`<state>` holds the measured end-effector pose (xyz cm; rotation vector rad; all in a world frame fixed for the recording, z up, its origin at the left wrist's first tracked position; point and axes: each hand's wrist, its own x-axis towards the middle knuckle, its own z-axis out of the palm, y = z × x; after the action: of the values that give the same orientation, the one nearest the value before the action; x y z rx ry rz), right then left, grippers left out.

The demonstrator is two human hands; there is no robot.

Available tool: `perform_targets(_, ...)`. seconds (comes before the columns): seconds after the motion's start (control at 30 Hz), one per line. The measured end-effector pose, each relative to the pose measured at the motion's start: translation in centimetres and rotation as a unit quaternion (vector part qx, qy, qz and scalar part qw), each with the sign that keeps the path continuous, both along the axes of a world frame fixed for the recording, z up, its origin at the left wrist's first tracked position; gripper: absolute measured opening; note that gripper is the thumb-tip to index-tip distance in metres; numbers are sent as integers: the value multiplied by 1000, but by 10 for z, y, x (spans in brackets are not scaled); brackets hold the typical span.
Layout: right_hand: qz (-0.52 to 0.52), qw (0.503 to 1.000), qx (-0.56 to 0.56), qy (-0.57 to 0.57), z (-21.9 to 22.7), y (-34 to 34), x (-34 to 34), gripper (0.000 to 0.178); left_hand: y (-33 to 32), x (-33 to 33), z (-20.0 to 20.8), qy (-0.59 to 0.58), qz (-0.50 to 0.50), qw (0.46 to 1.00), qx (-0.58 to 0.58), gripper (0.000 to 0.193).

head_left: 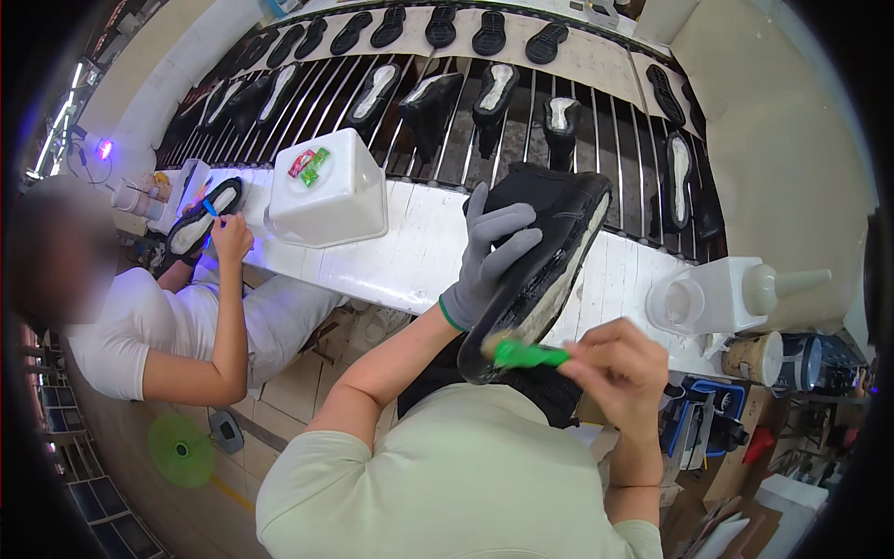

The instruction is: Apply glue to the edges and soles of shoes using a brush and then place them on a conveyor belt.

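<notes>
My left hand [486, 253], in a grey glove with a green cuff, grips a black shoe [549, 238] by its upper. The shoe is tilted, its pale underside facing to the right and its toe pointing down toward me. Bare-skinned, my right hand [619, 373] pinches a brush with a green handle [531, 355]. The brush's bristle end touches the rim of the shoe's underside near the toe. Just beyond the shoe lies a white worktop [410, 233].
Behind the worktop, a roller rack [596, 130] carries several black shoes, with black soles [489, 34] on a belt beyond. A white box [326, 191] bears two small wrappers. At right stand a clear cup [675, 303] and a white bottle [762, 287]. A co-worker [158, 317] brushes another shoe at left.
</notes>
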<state>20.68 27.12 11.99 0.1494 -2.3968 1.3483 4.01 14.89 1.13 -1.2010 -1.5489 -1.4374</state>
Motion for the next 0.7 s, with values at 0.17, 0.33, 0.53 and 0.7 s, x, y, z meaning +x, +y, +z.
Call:
perform_targets(0.17,-18,997,-36,62,-9,16,-12,9,8,7,-2,-47,22,999,-1,69)
perform_targets(0.33,-182,963,-190,-55,-40,37,-27,8,7,15,-37,-418,-174,891,1,63)
perform_targets(0.53,-107,965,-223,-88,-32,10,-11,5,-1,5,-62,-531,-494,682,93,50)
perform_targets(0.7,-146,950,-260,-90,-43,27,-17,4,4,10,-22,-244,-158,952,-98,64)
